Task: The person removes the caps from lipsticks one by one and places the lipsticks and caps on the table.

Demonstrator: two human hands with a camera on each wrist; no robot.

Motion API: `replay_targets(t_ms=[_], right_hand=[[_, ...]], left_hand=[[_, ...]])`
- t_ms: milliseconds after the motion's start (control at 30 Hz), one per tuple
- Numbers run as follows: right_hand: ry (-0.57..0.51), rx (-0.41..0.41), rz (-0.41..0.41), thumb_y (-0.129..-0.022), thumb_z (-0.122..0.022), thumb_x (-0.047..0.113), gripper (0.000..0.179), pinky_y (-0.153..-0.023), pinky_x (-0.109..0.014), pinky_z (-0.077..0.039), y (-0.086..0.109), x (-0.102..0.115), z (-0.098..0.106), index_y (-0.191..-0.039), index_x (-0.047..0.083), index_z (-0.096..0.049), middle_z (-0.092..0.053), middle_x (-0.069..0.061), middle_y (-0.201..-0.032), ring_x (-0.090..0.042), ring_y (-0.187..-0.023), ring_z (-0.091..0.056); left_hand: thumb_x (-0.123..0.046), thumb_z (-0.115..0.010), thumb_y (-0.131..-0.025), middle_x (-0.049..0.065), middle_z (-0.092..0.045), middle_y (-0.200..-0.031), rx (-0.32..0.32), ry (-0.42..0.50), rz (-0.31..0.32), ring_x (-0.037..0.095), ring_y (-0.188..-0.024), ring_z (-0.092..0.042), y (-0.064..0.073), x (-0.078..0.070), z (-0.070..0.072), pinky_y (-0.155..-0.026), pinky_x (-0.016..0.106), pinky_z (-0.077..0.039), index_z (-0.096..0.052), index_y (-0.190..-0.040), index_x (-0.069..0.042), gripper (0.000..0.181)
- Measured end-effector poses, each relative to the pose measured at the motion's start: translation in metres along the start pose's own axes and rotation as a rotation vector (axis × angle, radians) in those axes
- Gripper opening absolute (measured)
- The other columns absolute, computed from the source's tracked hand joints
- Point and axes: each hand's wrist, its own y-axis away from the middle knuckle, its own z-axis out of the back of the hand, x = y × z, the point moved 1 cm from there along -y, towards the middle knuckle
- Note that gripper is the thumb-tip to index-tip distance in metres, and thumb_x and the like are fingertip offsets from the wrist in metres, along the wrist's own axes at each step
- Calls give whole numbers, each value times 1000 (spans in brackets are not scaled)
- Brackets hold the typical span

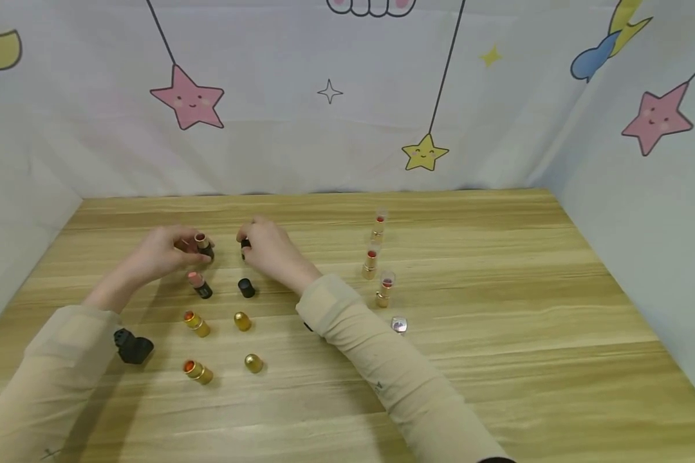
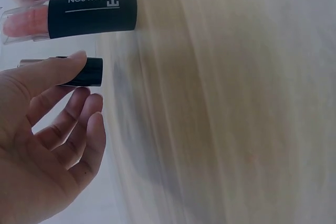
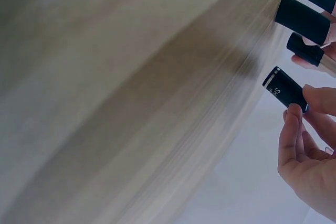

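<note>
My left hand pinches the black base of an uncapped lipstick standing upright toward the back left of the table. To its right, my right hand pinches a small black cap between thumb and fingers. Cap and lipstick are apart. Just in front of the left hand stands a peach-pink lipstick with a clear sleeve and black base, lettered in the left wrist view. Another black cap stands beside it, below the right hand.
Nearer me stand two gold lipsticks and two gold caps. A black object lies by the left sleeve. Right of the right arm are several clear-capped lipsticks and a silvery square-topped item. The right sleeve partly hides something dark.
</note>
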Motion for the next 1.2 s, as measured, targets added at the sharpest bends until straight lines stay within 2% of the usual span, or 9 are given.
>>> replay_targets(t_ms=[200,333,433,633,867,1200], right_hand=[[36,33,21,-93,-58,14,27,-86,-22,-48,0,4,-2,-119,13,-66,-60,-1,-114,-11,-100,-59],[47,49,22,-94,-58,14,27,-84,-21,-48,-1,6,-3,-119,13,-65,-59,0,-113,-11,-99,-59],[53,56,24,-93,-58,15,27,-84,-21,-48,-2,7,-3,-120,13,-64,-59,0,-113,-11,-98,-59],[63,55,42,-93,-57,14,26,-83,-22,-49,-2,9,-4,-117,10,-64,-59,-2,-112,-12,-97,-59],[74,56,35,-94,-56,14,23,-81,-22,-49,-2,10,-4,-115,11,-65,-58,-1,-109,-12,-94,-59],[46,55,-15,-94,-58,16,27,-84,-23,-49,-1,9,-3,-120,10,-62,-58,-1,-114,-12,-100,-59]], left_hand=[[-24,-70,-87,15,-66,-96,28,9,21,35,-95,-64,1,1,-2,-73,39,-50,-65,-106,-2,29],[-25,-70,-87,16,-66,-99,48,9,36,34,-95,-64,1,1,-3,-72,37,-50,-64,-108,-2,31],[-26,-70,-88,16,-66,-98,61,5,35,33,-93,-64,0,0,-5,-70,35,-49,-63,-103,-3,28],[-26,-71,-87,17,-68,-98,70,-11,28,34,-93,-65,0,2,-6,-73,41,-50,-63,-99,-4,26],[-26,-71,-87,14,-68,-95,73,-21,32,31,-91,-65,-3,3,-7,-70,33,-48,-63,-98,-4,26],[-27,-70,-88,20,-66,-102,108,-4,55,39,-99,-63,-3,1,-6,-77,45,-52,-59,-115,2,41]])
